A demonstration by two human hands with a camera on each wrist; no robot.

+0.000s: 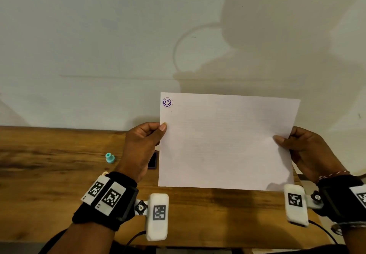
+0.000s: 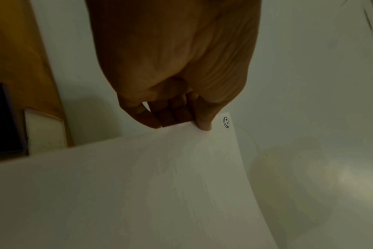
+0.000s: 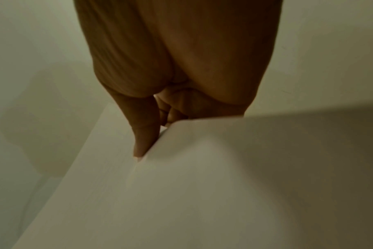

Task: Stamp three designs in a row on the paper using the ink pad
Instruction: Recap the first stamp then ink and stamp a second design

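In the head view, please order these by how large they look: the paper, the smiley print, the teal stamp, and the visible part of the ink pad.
1. paper, by far
2. ink pad, only a dark strip showing beside the left hand
3. smiley print and teal stamp: look about alike, so not ranked

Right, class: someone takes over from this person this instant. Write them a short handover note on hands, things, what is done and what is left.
Left hand pinches the paper at its left edge; right hand pinches the right edge. The sheet is held up above the wooden table.
Teal stamp stands on the table, untouched; ink pad lies partly hidden behind the left hand.
Done: one smiley print, top left corner.
Left: two more prints in a row.
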